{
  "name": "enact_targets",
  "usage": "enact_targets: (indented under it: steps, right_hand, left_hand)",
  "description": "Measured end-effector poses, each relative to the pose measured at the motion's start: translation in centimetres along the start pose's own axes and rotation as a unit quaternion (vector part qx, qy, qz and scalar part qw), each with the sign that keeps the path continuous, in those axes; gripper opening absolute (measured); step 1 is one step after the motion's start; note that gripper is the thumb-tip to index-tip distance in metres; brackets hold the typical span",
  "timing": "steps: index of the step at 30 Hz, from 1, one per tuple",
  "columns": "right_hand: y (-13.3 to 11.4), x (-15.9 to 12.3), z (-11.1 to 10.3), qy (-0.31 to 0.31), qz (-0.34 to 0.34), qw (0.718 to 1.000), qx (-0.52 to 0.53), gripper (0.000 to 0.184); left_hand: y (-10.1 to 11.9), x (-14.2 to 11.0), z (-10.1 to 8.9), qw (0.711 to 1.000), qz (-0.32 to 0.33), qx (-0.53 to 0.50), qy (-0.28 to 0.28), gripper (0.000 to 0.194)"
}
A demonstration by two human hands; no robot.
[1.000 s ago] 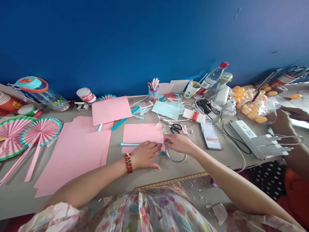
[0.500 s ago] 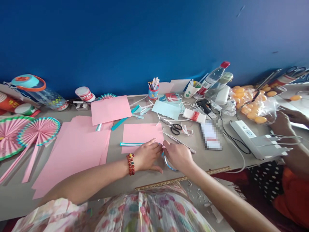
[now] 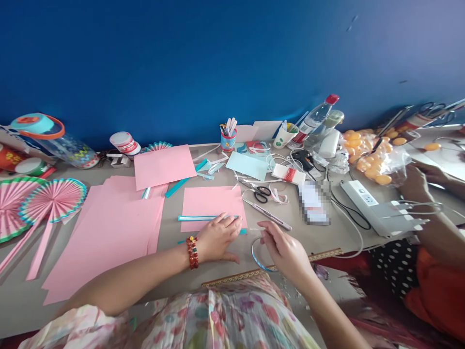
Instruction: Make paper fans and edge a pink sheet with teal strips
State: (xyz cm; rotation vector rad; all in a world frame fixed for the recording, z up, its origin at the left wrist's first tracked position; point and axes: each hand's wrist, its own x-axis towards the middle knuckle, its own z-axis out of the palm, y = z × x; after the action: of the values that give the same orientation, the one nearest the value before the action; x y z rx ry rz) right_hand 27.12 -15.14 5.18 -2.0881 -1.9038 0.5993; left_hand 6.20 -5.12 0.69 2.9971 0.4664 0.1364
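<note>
My left hand (image 3: 220, 237), with a beaded bracelet at the wrist, lies flat with its fingers stretched over the lower right of a small pink paper sheet (image 3: 212, 201). Its fingertips rest at the right end of a white strip with blue edges (image 3: 203, 218) lying across the sheet. A bit of blue paper (image 3: 242, 231) shows beside the fingers. Just to the right, my right hand (image 3: 285, 247) is closed in a pinch on pale tape. Below its fingers hangs a thin ring of blue-and-white tape (image 3: 258, 261), partly hidden by the hand.
Near the hands lie a craft knife (image 3: 271, 214), black scissors (image 3: 262, 194) and a phone (image 3: 314, 203). Pink sheets (image 3: 112, 218) and folded paper fans (image 3: 54, 199) are at left. A power strip (image 3: 363, 203) and another person's arm (image 3: 421, 203) are at right.
My right hand has moved right, away from my left hand, with the tape ring shifting along. My left hand stays on the pink sheet, its fingers now flatter.
</note>
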Motion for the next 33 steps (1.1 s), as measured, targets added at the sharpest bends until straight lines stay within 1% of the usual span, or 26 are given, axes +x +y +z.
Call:
enact_targets:
  steps: [3,5,6,7,9,11,12,15,18,19,20,22,23,25,27,28,31,33]
  right_hand:
    - [0.6,-0.8,-0.7,0.002,-0.03,0.992,0.119,0.035]
    - [0.5,-1.0,-0.8,-0.01,-0.046,0.984,0.172,0.036]
    - [0.3,-1.0,-0.7,-0.017,-0.053,0.98,0.191,0.036]
    - [-0.1,-0.9,-0.6,-0.023,-0.061,0.976,0.208,0.036]
    - [-0.8,-0.8,-0.4,-0.038,-0.082,0.967,0.24,0.036]
    - [-1.5,-0.6,-0.4,-0.05,-0.106,0.957,0.264,0.036]
    - [-1.8,-0.5,-0.4,-0.053,-0.116,0.955,0.268,0.036]
    - [-2.5,-0.3,-0.3,-0.047,-0.145,0.956,0.249,0.035]
    - [-3.0,-0.3,-0.1,-0.039,-0.168,0.963,0.206,0.036]
    - [-3.1,-0.3,0.0,-0.039,-0.174,0.965,0.194,0.036]
    - [-3.2,-0.3,0.1,-0.039,-0.179,0.966,0.184,0.037]
    - [-3.5,-0.5,0.3,-0.042,-0.183,0.966,0.177,0.037]
    - [-3.6,-0.5,0.3,-0.044,-0.178,0.967,0.18,0.037]
    - [-3.7,-0.6,0.2,-0.06,-0.145,0.971,0.18,0.031]
    - [-3.7,-0.6,0.0,-0.099,-0.106,0.975,0.168,0.022]
    - [-3.7,-0.5,-0.2,-0.124,-0.091,0.975,0.158,0.022]
    - [-3.6,-0.3,-0.7,-0.182,-0.077,0.97,0.142,0.028]
    - [-3.5,-0.1,-1.0,-0.19,-0.078,0.969,0.137,0.025]
  left_hand:
    - [-0.6,-0.5,-0.3,0.997,-0.002,-0.078,0.01,0.075]
    - [-0.9,-0.8,-0.9,0.985,-0.026,-0.166,0.046,0.059]
    - [-0.9,-1.0,-1.4,0.971,-0.056,-0.221,0.076,0.052]
    - [-0.9,-1.2,-1.9,0.949,-0.098,-0.28,0.107,0.046]
    - [-0.6,-1.7,-3.0,0.889,-0.182,-0.395,0.144,0.036]
    - [0.0,-2.1,-4.1,0.832,-0.239,-0.481,0.14,0.032]
    - [0.4,-2.4,-4.4,0.813,-0.255,-0.508,0.13,0.03]
    - [1.5,-3.1,-4.7,0.775,-0.279,-0.556,0.111,0.029]
    - [2.4,-3.6,-4.3,0.733,-0.292,-0.602,0.122,0.033]
    - [2.6,-3.8,-4.1,0.723,-0.294,-0.611,0.131,0.035]
    - [2.8,-3.9,-4.0,0.719,-0.294,-0.614,0.139,0.035]
    - [3.2,-4.2,-3.9,0.725,-0.292,-0.605,0.15,0.034]
    - [3.4,-4.5,-4.0,0.734,-0.294,-0.593,0.153,0.032]
    - [3.6,-5.2,-4.3,0.757,-0.307,-0.555,0.155,0.028]
    - [3.7,-6.3,-4.8,0.776,-0.329,-0.516,0.154,0.024]
    - [3.8,-6.9,-5.1,0.781,-0.339,-0.502,0.152,0.023]
    - [4.0,-8.8,-5.9,0.78,-0.366,-0.487,0.142,0.022]
    - [4.1,-9.7,-6.1,0.778,-0.377,-0.483,0.139,0.023]
